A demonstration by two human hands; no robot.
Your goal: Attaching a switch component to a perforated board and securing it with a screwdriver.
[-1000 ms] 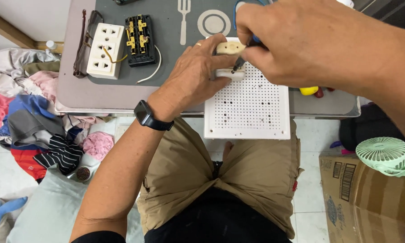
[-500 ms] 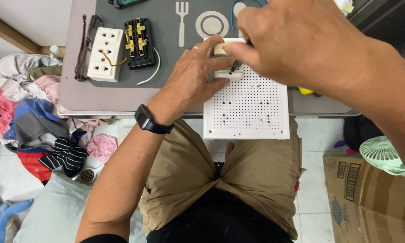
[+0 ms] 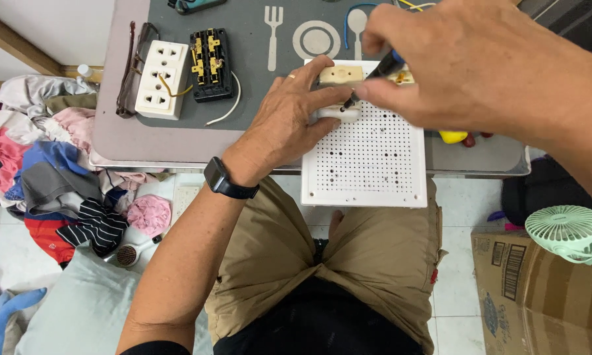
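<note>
The white board [image 3: 368, 158] was a flat square w/ lots of tiny holes in neat rows. It lay on the near edge of the grey table [image 3: 122, 141] & stuck out a bit over the person's lap. At the board's 12 o'clock edge sat a small cream part [image 3: 340, 73] w/ a brassy bit beside it. A little white piece [image 3: 339, 114] lay on the board just under it.

The left hand [image 3: 289, 118] was at the board's 10 o'clock corner. Its fingers curled round the white piece & pressed it down, so it was closed on that piece. A black watch [image 3: 225, 180] was on that wrist.

The right hand [image 3: 460, 62] came in from 2 o'clock. It was closed tight on a screwdriver [image 3: 375, 75] w/ a dark handle. The tip touched the white piece by the left fingers.

At 9 o'clock from the board, well apart, lay a white socket strip [image 3: 159, 79] & a black block [image 3: 210, 62] w/ brass bits, joined by a yellow wire. Glasses [image 3: 128, 72] lay just beside the strip. A pile of clothes [image 3: 53, 171] was on the floor at 8 o'clock. A green fan [image 3: 565, 230] & a cardboard box [image 3: 532, 289] were at 4 o'clock.
</note>
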